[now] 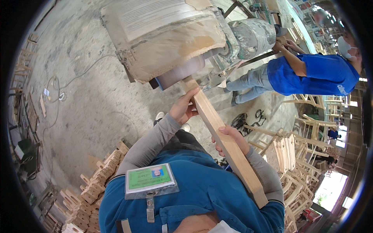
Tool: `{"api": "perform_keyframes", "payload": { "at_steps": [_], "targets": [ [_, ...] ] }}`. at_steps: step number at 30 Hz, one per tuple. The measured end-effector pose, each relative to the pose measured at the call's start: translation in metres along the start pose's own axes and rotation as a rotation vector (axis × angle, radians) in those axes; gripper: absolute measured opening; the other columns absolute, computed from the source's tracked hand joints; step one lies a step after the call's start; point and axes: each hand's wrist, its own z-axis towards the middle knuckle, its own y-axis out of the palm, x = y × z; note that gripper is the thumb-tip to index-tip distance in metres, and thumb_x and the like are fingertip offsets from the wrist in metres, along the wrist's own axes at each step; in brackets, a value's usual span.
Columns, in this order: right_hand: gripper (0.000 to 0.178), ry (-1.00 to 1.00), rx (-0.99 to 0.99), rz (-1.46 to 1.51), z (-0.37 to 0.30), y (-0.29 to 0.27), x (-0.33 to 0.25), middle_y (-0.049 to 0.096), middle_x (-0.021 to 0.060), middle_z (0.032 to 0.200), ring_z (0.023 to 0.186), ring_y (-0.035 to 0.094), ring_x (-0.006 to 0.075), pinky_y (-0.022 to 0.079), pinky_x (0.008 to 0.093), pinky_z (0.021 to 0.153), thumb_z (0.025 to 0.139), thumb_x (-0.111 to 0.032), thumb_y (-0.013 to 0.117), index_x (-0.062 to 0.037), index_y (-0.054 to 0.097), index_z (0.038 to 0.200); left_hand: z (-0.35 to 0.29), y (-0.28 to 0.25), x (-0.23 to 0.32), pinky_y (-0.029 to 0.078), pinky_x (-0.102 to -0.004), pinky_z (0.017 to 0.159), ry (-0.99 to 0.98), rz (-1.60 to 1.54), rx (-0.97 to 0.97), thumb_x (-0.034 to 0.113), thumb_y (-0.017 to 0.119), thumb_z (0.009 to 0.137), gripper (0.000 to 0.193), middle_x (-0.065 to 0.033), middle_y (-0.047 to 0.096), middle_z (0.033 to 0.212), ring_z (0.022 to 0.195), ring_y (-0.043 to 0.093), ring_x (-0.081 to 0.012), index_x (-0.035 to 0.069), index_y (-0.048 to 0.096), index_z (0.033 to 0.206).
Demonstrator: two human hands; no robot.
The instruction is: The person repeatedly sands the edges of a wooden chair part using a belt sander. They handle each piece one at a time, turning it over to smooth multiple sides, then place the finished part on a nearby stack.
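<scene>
Head view: a wooden beam (241,163) is held in both hands, its far end at the lower right edge of a roller-like drum (180,72); whether wood and drum touch is hard to tell. From the drum, the beam's long axis slants down and to the right, ending by the wearer's right arm. That line between far end and drum seems the relation that matters most. The left hand (184,106) is nearer the drum, the right hand (235,139) farther along.

Left fingers pinch the beam near its far end, thumb on top and the others bent at its side. Right fingers wrap it near the middle, thumb across the top face, fingertips showing at the left side. Neither hand is spread.

The beam is pale, squared and long, with a plain top face, a shaded side and a slanted facet at its near end.

Over the drum sits a dusty hood (167,58) bearing a printed sheet (151,17). Right of the drum, a masked co-worker (311,73) in blue handles something at the machine. Well below the drum are wood stacks, one to the left (91,198), one to the right (281,151).
</scene>
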Motion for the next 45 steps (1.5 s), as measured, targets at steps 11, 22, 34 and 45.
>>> {"api": "perform_keyframes", "payload": {
  "at_steps": [11, 22, 34, 45],
  "targets": [
    [0.062, -0.184, -0.132, -0.056, -0.038, -0.063, 0.054, 0.052, 0.0137, 0.088, 0.061, 0.054, 0.0187, 0.047, 0.0313, 0.046, 0.079, -0.036, 0.056, -0.0039, 0.031, 0.127, -0.026, 0.048, -0.041, 0.049, -0.0399, 0.078, 0.068, 0.031, 0.052, 0.041, 0.058, 0.083, 0.044, -0.0046, 0.051, 0.101, 0.087, 0.056, -0.0204, 0.009, 0.05, 0.111],
    [0.083, -0.443, -0.147, -0.246, -0.08, -0.124, 0.11, 0.051, 0.013, 0.092, 0.062, 0.055, 0.0165, 0.049, 0.0277, 0.051, 0.071, -0.033, 0.061, -0.002, 0.023, 0.138, -0.043, 0.071, -0.059, 0.051, -0.0384, 0.076, 0.268, 0.08, -0.07, 0.042, 0.05, 0.089, 0.048, -0.0086, 0.054, 0.113, 0.1, 0.057, -0.0203, 0.007, 0.045, 0.122],
    [0.087, -0.26, -0.175, -0.338, -0.068, -0.121, 0.09, 0.051, 0.0088, 0.1, 0.08, 0.054, 0.0154, 0.047, 0.0281, 0.072, 0.071, -0.035, 0.062, -0.0129, 0.019, 0.143, -0.056, 0.05, -0.066, 0.049, -0.0454, 0.081, 0.241, 0.018, -0.019, 0.038, 0.047, 0.09, 0.05, -0.0094, 0.05, 0.116, 0.101, 0.054, -0.0236, 0.007, 0.037, 0.127],
    [0.084, -0.331, -0.102, -0.648, -0.054, -0.08, 0.046, 0.027, 0.0128, 0.142, 0.129, 0.028, 0.0185, 0.024, 0.0297, 0.104, 0.078, -0.022, 0.063, -0.0029, 0.013, 0.142, -0.027, 0.01, -0.057, 0.051, -0.0428, 0.081, 0.071, -0.006, -0.078, 0.026, 0.065, 0.081, 0.052, -0.0093, 0.051, 0.111, 0.1, 0.057, -0.0229, 0.009, 0.036, 0.121]
  ]
}}
